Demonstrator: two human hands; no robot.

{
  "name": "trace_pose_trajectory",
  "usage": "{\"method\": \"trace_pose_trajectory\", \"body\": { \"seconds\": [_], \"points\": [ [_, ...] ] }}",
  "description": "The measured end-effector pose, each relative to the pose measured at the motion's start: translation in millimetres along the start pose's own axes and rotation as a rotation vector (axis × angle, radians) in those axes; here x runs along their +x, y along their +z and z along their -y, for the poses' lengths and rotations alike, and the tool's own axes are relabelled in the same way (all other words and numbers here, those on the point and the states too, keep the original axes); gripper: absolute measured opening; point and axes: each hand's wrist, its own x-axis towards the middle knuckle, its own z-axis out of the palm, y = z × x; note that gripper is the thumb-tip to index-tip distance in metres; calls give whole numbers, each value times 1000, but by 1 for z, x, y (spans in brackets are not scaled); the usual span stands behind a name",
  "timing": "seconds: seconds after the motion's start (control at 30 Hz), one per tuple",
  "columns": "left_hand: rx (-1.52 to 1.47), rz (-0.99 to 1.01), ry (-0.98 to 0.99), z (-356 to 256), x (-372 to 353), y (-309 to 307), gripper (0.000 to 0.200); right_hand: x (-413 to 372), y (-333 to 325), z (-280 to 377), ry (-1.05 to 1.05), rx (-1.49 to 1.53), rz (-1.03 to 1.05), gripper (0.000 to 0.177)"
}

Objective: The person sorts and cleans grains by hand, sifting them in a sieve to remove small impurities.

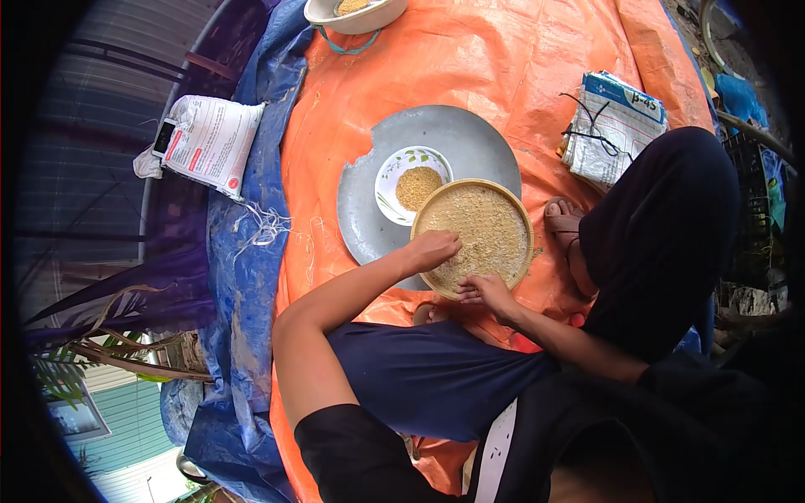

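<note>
A round woven tray [482, 230] of husked grain rests on a metal platter [453, 138] over the orange tarp [470, 59], just beside a small floral bowl [411, 163] of grain. The left hand [432, 249] lies on the grain, fingers curled together. The right hand [486, 289] pinches its fingertips together at the tray's near rim.

orange tarp [470, 67]: metal tray [470, 138], white basin [356, 21], folded sack [612, 126].
</note>
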Motion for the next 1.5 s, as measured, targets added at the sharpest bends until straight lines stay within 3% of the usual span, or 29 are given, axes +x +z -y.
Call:
{"method": "trace_pose_trajectory", "body": {
  "seconds": [0.4, 0.7, 1.2, 1.5],
  "points": [
    [-19, -123, -51, 2, -6, -11, 8, -1, 1, -1, -22, -61, 14, 38],
    [42, 18, -167, 7, -13, -11, 12, -2, 2, -2, -36, -103, 28, 36],
    [-43, -79, -248, -1, -11, -25, 18, -3, 3, -3, -47, -88, 10, 37],
    [-9, -32, -248, -5, -14, -35, 22, -5, 4, -2, -55, -101, 12, 35]
  ]
}}
